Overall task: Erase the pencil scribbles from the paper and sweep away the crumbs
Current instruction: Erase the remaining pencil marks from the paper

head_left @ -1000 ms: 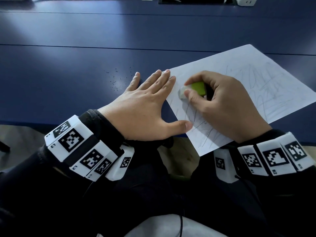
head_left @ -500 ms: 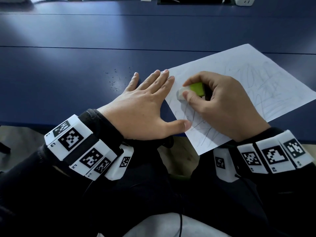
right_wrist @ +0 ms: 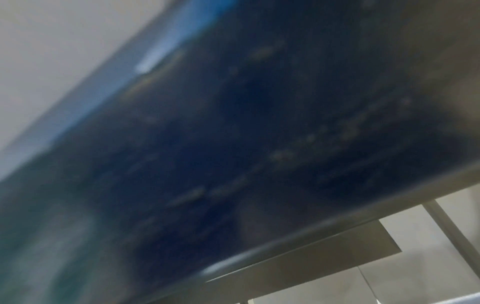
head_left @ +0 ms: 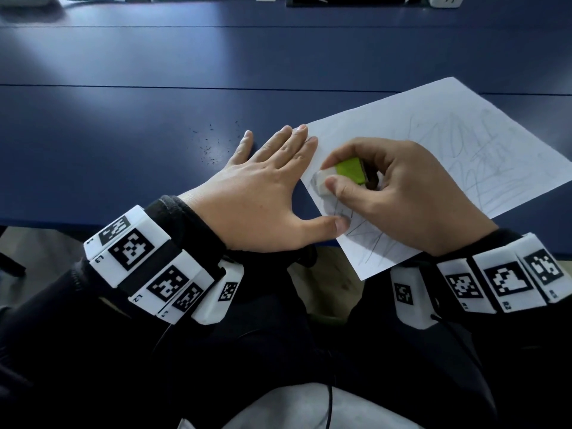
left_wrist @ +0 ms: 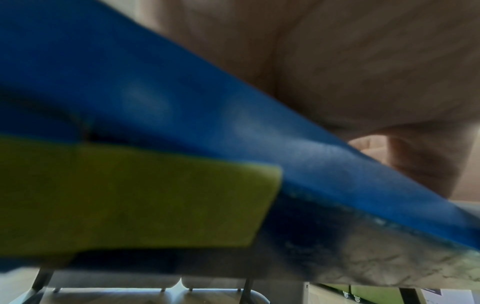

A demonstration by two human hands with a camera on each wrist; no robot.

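Note:
A white sheet of paper [head_left: 433, 144] covered with grey pencil scribbles lies tilted on the blue table [head_left: 154, 119], one corner hanging over the near edge. My right hand [head_left: 328, 173] pinches a white eraser with a green sleeve [head_left: 339, 176] and holds its white end on the paper's left part. My left hand [head_left: 257, 193] lies flat, fingers straight, its fingertips and thumb on the paper's left edge. Dark eraser crumbs [head_left: 213, 140] are scattered on the table just beyond my left hand. The left wrist view gives a blurred palm [left_wrist: 363, 61] over the table edge.
The table's near edge [head_left: 93, 222] runs under both wrists. A white power strip [head_left: 442, 0] and cables lie at the far edge. Both wrist views are blurred and look along the table's underside and its metal legs [right_wrist: 446, 222].
My right hand has slid the eraser a little toward me and to the left over the scribbles. My left hand stays flat on the paper's edge.

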